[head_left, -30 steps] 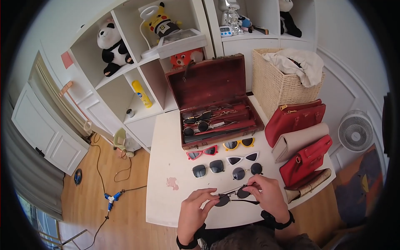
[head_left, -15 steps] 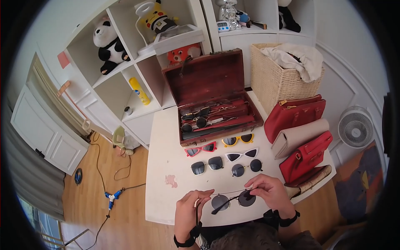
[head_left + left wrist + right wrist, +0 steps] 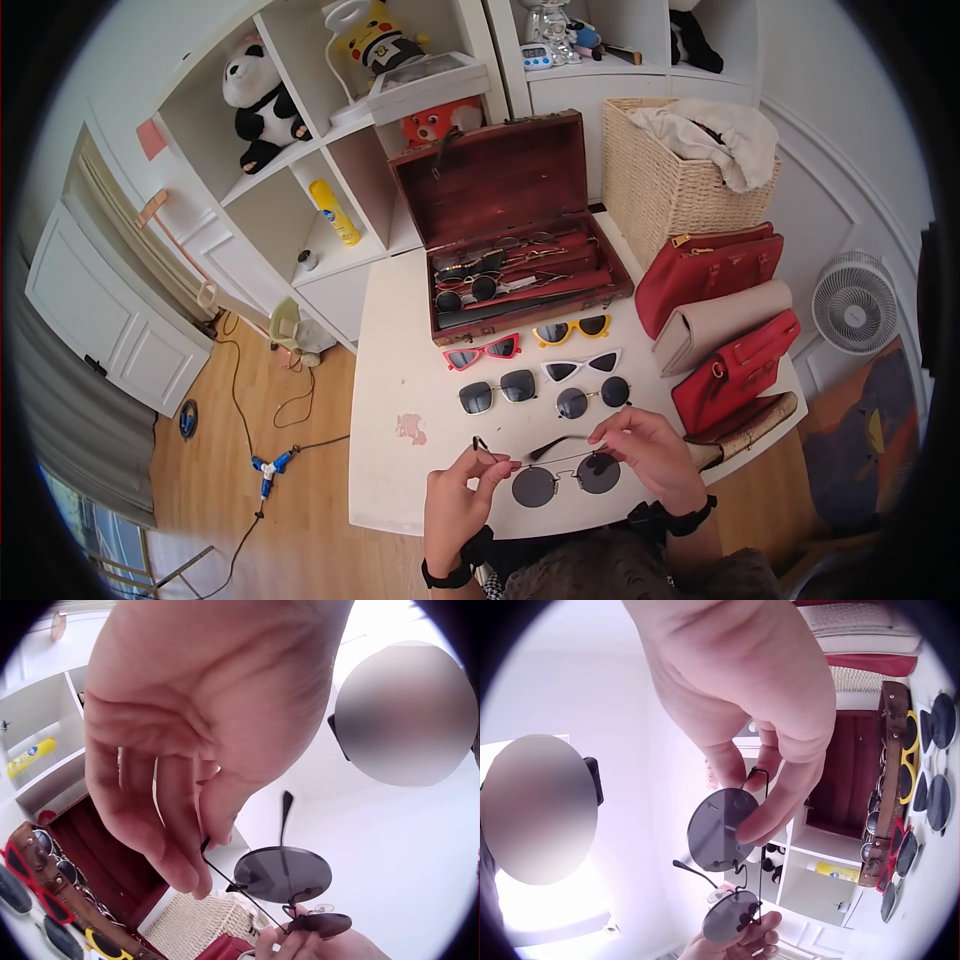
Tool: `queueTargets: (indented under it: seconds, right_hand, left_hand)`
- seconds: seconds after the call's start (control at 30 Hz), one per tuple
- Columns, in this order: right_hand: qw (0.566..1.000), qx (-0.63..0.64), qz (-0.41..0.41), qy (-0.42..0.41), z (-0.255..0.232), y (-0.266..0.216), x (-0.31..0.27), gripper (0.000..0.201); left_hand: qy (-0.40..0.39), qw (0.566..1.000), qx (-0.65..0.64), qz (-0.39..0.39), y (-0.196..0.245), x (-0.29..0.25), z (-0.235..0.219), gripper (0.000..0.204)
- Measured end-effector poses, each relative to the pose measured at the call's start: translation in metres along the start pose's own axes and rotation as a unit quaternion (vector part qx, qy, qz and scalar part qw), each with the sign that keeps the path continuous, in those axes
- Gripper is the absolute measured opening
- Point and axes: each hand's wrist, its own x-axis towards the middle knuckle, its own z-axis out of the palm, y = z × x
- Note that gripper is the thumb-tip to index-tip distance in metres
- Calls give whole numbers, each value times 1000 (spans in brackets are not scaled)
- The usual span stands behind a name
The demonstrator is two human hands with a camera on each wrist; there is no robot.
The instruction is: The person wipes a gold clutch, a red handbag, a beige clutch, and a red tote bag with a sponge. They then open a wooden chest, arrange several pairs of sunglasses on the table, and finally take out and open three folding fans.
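Between both hands is a pair of round, dark sunglasses [image 3: 536,488] with a thin black wire frame, held over the table's front part. My left hand [image 3: 458,505] pinches the frame's left side between thumb and fingers. On the other side, my right hand [image 3: 655,462] grips the frame near a lens, a fingertip overlapping the dark lens [image 3: 712,832] in the right wrist view. Both temples are unfolded. Beyond them lie square sunglasses [image 3: 478,399], round sunglasses [image 3: 571,403], red sunglasses [image 3: 498,348], white sunglasses [image 3: 561,371] and yellow sunglasses [image 3: 553,333].
An open dark-red case [image 3: 510,185] full of eyewear stands at the table's back. Red and beige bags [image 3: 715,325] line the right side. Behind them is a wicker basket [image 3: 650,190]. White shelves [image 3: 290,180] hold plush toys.
The held sunglasses have turned: their temples, earlier toward me and across the lenses, now point away, with the lenses facing up toward the head camera. Both hands still grip the frame.
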Motion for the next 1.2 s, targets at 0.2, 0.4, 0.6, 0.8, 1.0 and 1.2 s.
queueTargets:
  seconds: [0.2, 0.4, 0.6, 0.8, 1.0, 1.2]
  right_hand:
    - [998, -45, -30, 29, -6, 12, 5, 10]
    - [984, 158, -44, -70, 8, -5, 2, 30]
    - [987, -51, -129, -75, 17, 15, -1, 53]
    - [975, -197, -92, -39, 13, 21, -1, 52]
    - [949, -292, -89, -76, 6, 27, -3, 45]
    - [871, -480, -106, -24, 1, 12, -1, 36]
  left_hand:
    - [-66, 998, 8, -24, 3, 2, 9, 12]
    - [-118, 991, 45, -33, 7, 2, 24, 17]
    - [-150, 981, 122, 26, 5, 1, 35, 23]
    - [-199, 975, 94, 26, -11, 0, 50, 20]
    - [-254, 965, 53, 32, -30, -2, 68, 18]
    - [-297, 952, 73, -16, -15, 7, 65, 25]
